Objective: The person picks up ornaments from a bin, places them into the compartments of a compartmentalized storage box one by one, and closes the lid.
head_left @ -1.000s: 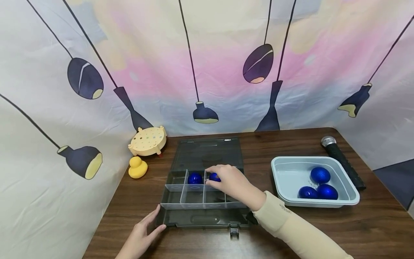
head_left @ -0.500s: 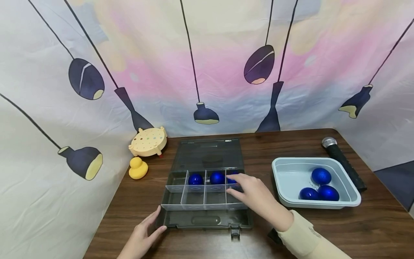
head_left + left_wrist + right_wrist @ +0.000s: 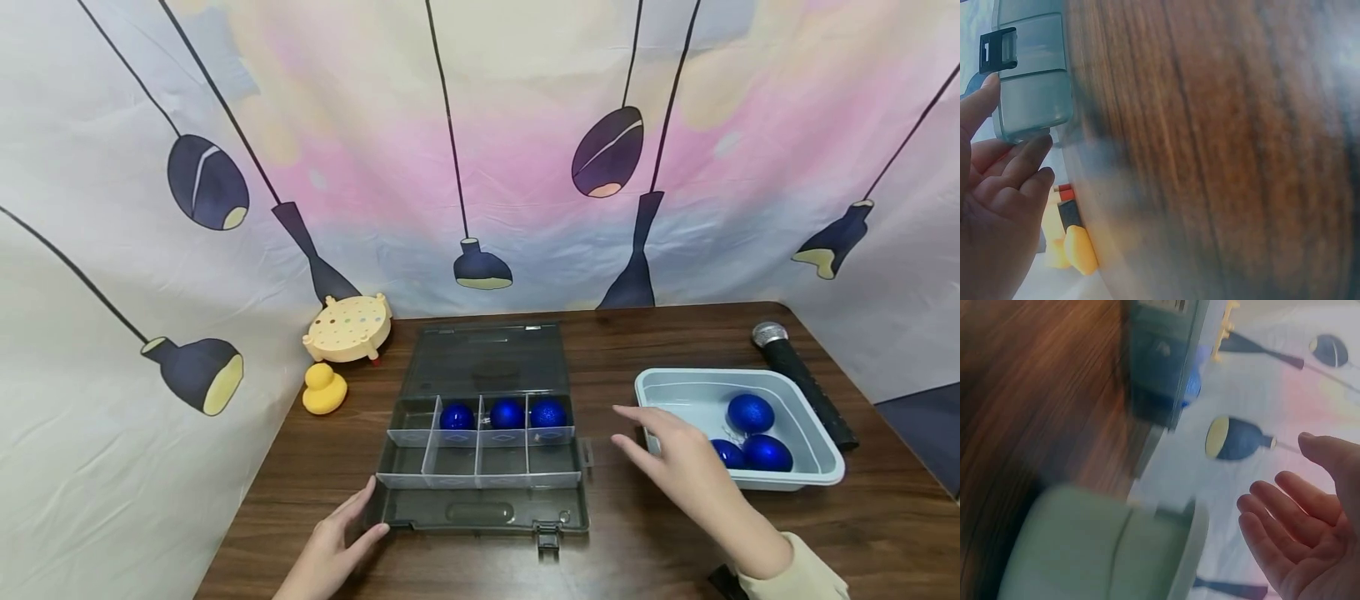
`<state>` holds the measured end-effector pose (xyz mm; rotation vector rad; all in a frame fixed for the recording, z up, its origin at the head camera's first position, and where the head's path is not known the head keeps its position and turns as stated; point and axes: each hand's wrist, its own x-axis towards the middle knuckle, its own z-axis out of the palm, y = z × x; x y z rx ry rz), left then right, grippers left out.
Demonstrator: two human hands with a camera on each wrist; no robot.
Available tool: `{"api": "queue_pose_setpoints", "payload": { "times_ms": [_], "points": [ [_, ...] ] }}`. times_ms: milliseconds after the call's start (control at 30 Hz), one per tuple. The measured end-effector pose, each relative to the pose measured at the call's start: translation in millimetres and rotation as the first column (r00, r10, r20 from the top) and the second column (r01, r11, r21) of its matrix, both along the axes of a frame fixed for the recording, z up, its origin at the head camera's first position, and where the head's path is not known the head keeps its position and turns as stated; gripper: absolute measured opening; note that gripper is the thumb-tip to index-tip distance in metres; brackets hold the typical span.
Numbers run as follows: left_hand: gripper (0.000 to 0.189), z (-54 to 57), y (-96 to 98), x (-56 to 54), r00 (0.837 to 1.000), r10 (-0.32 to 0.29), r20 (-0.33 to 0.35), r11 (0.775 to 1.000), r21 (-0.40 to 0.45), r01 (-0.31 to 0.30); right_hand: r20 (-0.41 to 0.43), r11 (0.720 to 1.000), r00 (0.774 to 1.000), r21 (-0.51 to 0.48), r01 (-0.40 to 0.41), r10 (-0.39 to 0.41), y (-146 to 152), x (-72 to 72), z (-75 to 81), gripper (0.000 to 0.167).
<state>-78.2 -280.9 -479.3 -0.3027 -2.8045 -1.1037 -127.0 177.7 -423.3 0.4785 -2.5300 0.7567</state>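
A dark see-through compartment box (image 3: 517, 510) lies with its lid folded back on the table. Along its back row sit three blue bauble balls (image 3: 457, 417), each in its own compartment; the rightmost bauble (image 3: 547, 413) looks glittery. My left hand (image 3: 327, 540) holds the box's front left corner, thumb at the front and fingers along the side; the left wrist view shows this hand (image 3: 1007, 194) close up. Between box and pale blue tray (image 3: 690, 377), my right hand (image 3: 686, 471) hovers with nothing in it, thumb and fingers apart. Three more baubles (image 3: 751, 413) lie in the tray.
A black microphone (image 3: 802, 379) with a silver head lies behind the tray's right side. To the box's left are a yellow rubber duck (image 3: 324, 392) and a cream dotted round toy (image 3: 348, 327) with stubby feet. A printed cloth (image 3: 525, 217) hangs behind the table.
My right hand has released a bauble in the third back compartment, passed the fourth, and moved right to the tray's left edge. The left hand has stayed at the box corner.
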Motion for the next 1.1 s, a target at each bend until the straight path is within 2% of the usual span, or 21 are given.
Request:
{"api": "queue_pose_setpoints", "payload": {
  "times_ms": [200,367,533,667,833,967,1100],
  "points": [
    [0.060,0.5,0.3,-0.4,1.000,0.002,0.013,1.000,0.003,-0.002,0.018,0.994,0.994,0.035,0.107,-0.107,29.5,8.6,4.3,0.040],
    [0.060,1.1,0.5,-1.1,1.000,0.002,0.020,1.000,0.001,-0.002,0.052,0.986,0.986,0.058,0.158,-0.161,56.0,12.1,6.8,0.043],
    [0.060,0.3,0.3,-0.6,1.000,0.005,0.014,1.000,-0.004,-0.005,0.035,0.978,0.980,0.078,0.192,-0.195,82.3,11.0,1.4,0.042],
    [0.060,-1.3,-0.1,0.1,1.000,0.007,0.004,1.000,-0.006,-0.007,0.056,0.968,0.969,0.093,0.234,-0.240,99.7,11.2,-2.6,0.041],
    [0.061,0.3,0.9,-0.3,0.999,0.014,0.041,1.000,0.002,-0.014,0.078,0.956,0.957,0.115,0.269,-0.279,115.7,11.7,-6.4,0.041],
    [0.061,0.7,1.4,-0.7,0.999,0.006,0.036,1.000,-0.004,-0.006,0.134,0.943,0.941,0.164,0.289,-0.312,127.1,10.6,-6.9,0.045],
    [0.061,0.5,0.5,0.2,1.000,0.004,0.020,1.000,-0.010,-0.004,0.246,0.939,0.917,0.223,0.260,-0.313,136.7,7.2,-3.9,0.048]
  ]
}}
